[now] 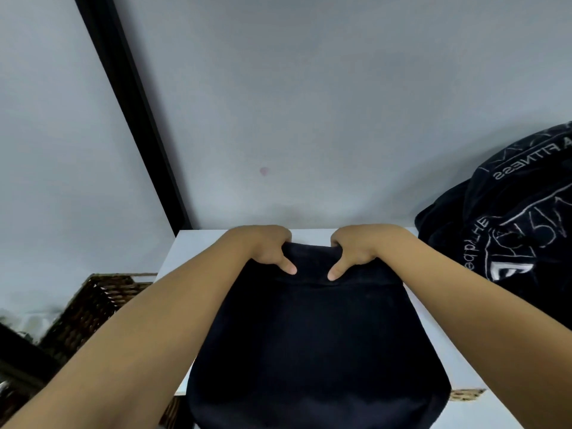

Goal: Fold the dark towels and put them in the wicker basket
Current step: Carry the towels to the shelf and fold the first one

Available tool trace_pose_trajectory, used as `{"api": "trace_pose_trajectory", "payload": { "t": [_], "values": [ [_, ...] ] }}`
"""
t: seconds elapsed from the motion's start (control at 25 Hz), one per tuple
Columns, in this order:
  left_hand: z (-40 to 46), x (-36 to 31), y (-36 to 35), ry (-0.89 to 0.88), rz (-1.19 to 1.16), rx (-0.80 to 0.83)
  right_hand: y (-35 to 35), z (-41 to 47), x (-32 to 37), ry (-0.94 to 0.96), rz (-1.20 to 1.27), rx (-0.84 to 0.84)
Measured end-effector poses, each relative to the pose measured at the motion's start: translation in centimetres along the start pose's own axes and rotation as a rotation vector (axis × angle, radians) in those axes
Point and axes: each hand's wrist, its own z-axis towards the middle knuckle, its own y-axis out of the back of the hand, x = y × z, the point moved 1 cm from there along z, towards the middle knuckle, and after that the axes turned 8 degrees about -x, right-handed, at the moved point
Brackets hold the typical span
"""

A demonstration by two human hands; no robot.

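— Grey wall behind, white surface (pixel 198 243) in front. What are the hands doing?

— Start at the grip. The left hand (pixel 266 250) and right hand (pixel 356 250) sit close together at the far edge of a dark towel (pixel 315 335). Each one pinches that edge: fingers curled over the far side, thumb pressing down on top of the cloth. Neither is spread flat.

— And the towel itself?

— It lies on the surface, running from the hands back toward the person and hanging off the near edge. A seam or fold line crosses it just below the thumbs, so I'd judge it partly folded, though how many layers there are I cannot tell.

— Anything further out?

— To the right, a pile (pixel 510 218) of more dark towels with white lettering, heaped loosely against the wall and well apart from the hands. To the left and lower down, beside the surface, stands the wicker basket (pixel 93 305). Only its rim and one side show; what is inside is hidden.

— So how far along is it?

— Early or midway, I'd say. This towel is not yet finished or in the basket, and the pile looks unfolded.
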Motion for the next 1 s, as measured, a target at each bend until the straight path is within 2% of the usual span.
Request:
{"api": "trace_pose_trajectory", "payload": {
  "t": [0.08,0.2,0.24,0.32,0.4,0.56,0.68,0.84,0.92,1.0],
  "values": [
    [0.7,-0.1,-0.2,-0.048,0.074,-0.164,0.1,0.7,-0.6,0.021,-0.026,-0.087],
    [1.4,0.0,-2.7,-0.132,0.353,-0.605,-2.1,1.3,-0.9,0.067,-0.239,-0.525],
    [1.3,0.1,-4.0,-0.128,0.381,-0.704,-3.8,1.5,-0.9,0.070,-0.314,-0.677],
    [1.0,0.7,-5.8,-0.135,0.320,-0.782,-6.5,1.4,-0.8,0.062,-0.369,-0.882],
    [0.3,1.0,-6.8,-0.153,0.242,-0.732,-8.1,0.8,-0.9,0.073,-0.289,-0.891],
    [-2.6,0.5,-8.2,-0.194,0.227,-0.694,-10.8,-2.4,0.3,0.070,-0.146,-0.897],
    [-5.7,0.0,-10.5,-0.252,0.166,-0.763,-12.9,-5.1,1.6,0.066,-0.073,-0.902],
    [-7.7,-0.7,-11.1,-0.282,0.119,-0.940,-12.3,-8.0,2.9,0.045,0.058,-0.998],
    [-8.0,-1.4,-8.9,-0.253,0.152,-0.809,-10.6,-8.6,3.5,0.016,0.036,-0.911],
    [-7.2,-2.0,-5.8,-0.162,0.216,-0.556,-8.0,-8.0,3.5,-0.016,-0.058,-0.739]
  ]
}}
